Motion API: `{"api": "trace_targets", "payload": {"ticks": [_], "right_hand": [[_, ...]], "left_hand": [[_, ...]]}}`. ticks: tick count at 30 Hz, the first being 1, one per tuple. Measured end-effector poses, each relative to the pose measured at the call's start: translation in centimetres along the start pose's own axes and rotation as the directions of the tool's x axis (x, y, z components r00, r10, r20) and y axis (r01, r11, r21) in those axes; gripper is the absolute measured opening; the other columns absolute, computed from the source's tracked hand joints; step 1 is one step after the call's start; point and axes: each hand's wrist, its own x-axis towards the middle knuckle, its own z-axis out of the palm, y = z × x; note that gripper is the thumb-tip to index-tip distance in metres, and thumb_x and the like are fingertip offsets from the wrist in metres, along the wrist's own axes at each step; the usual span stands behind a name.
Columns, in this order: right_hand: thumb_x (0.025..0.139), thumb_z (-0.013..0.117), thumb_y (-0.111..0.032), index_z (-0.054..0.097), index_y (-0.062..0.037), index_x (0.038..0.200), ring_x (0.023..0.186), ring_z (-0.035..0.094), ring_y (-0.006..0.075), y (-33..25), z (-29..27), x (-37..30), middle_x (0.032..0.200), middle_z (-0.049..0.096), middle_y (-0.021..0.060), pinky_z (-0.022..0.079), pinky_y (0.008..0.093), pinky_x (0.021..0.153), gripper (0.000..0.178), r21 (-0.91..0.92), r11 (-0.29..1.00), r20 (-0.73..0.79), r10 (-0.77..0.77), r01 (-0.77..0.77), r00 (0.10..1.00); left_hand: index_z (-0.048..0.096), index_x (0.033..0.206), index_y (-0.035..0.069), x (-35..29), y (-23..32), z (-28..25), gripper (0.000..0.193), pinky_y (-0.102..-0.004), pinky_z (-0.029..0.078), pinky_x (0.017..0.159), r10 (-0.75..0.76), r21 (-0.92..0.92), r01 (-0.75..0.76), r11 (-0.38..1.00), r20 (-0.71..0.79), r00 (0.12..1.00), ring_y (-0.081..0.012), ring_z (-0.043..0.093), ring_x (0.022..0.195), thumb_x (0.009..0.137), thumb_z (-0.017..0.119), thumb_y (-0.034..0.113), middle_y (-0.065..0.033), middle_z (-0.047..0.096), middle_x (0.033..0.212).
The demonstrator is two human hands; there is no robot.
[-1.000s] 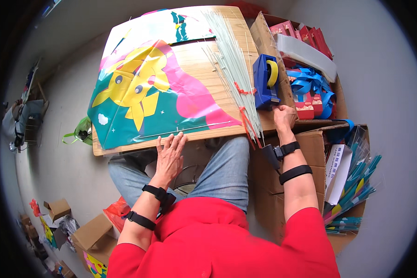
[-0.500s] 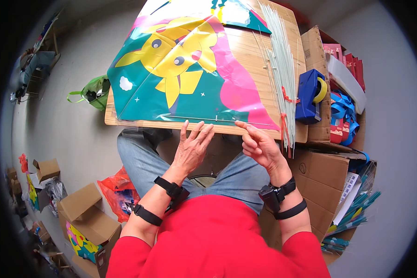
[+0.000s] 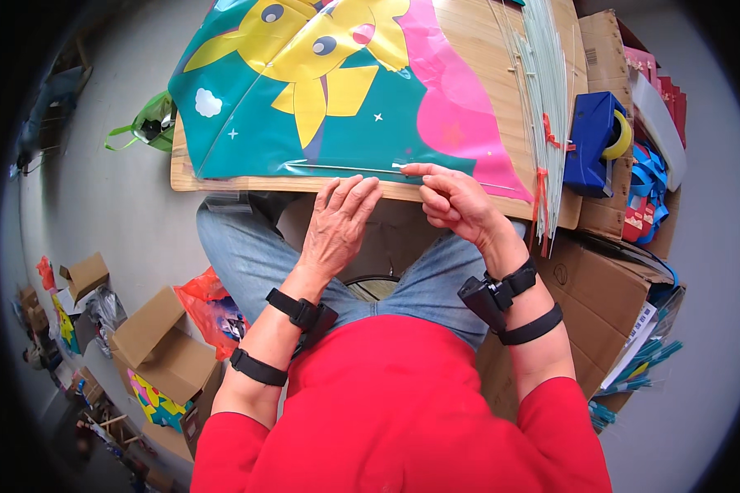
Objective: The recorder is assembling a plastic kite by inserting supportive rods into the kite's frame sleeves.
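A printed plastic sheet (image 3: 259, 152) in teal, pink and yellow, with a cartoon figure, lies on a wooden board (image 3: 186, 177). Along its near edge runs a thin pale rod (image 3: 345, 168). My left hand (image 3: 338, 218) rests at that edge below the rod, palm down, fingers stretched and holding nothing. With its index finger pointing left, my right hand (image 3: 460, 205) touches a small white piece (image 3: 398, 166) at the rod. Its other fingers are curled in; whether they hold anything is hidden.
At the board's right lies a bundle of thin pale rods (image 3: 545, 107) tied with red strips. Beside it stand a blue tape dispenser (image 3: 588, 144) and cardboard boxes (image 3: 580, 308). A green bag (image 3: 154, 123), a red plastic bag (image 3: 201, 304) and an open carton (image 3: 173, 353) are at the left.
The board and sheet sit higher in the picture as the view has shifted. My right index fingertip has moved left along the near edge to the white piece. My left hand stays near the edge.
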Motion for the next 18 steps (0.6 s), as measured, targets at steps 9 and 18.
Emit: {"api": "trace_targets", "payload": {"ticks": [9,18], "right_hand": [[0.098,0.039,-0.004,0.049,0.0006,0.135,0.043,0.032,0.0051,1.4,-0.4,0.2,0.056,0.042,-0.0034,0.025,0.0228,0.039,0.039,-0.007,1.0,-0.075,-0.027,0.027,0.997],[0.101,0.039,-0.006,0.05,-0.0016,0.134,0.042,0.03,0.0039,1.5,0.4,0.6,0.057,0.041,-0.0044,0.025,0.0213,0.04,0.035,-0.053,0.997,-0.1,-0.059,0.054,0.993]], "left_hand": [[0.055,0.129,0.011,0.3,0.4,-0.2,0.056,-0.0454,0.029,0.116,0.025,-0.006,-0.025,1.0,-0.002,1.0,-0.0233,0.043,0.135,0.075,0.06,-0.002,-0.0017,0.047,0.148],[0.056,0.128,0.014,0.3,0.4,-0.5,0.054,-0.0446,0.028,0.116,0.042,0.049,-0.045,0.998,0.058,0.997,-0.0233,0.044,0.134,0.077,0.06,-0.001,0.0018,0.043,0.153]]}}
